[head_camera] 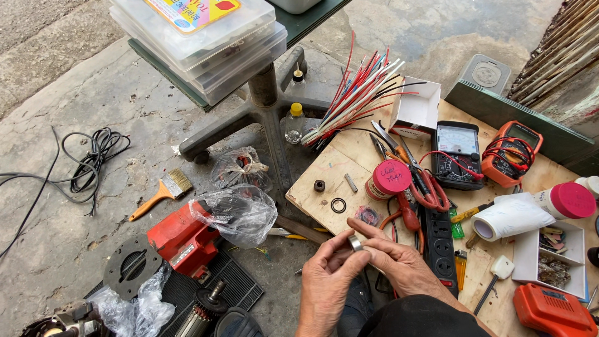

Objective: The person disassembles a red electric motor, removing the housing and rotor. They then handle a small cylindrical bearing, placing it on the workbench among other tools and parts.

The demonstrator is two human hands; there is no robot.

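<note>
Both our hands met low over the bench (324,193): our left hand (327,281) and right hand (399,265) pinched a small metal ring (355,243) between closed fingertips, just above the board's near edge. Beyond lay a black O-ring (338,205), a red-lidded jar (387,180), red-handled pliers (419,193) and a black power strip (439,243). Farther right sat two multimeters (457,153).

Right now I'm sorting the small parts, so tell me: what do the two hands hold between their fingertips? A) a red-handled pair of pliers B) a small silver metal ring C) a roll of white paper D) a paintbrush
B: the left hand and the right hand meet on a small silver metal ring, pinched between their fingertips above the plywood board.
</note>
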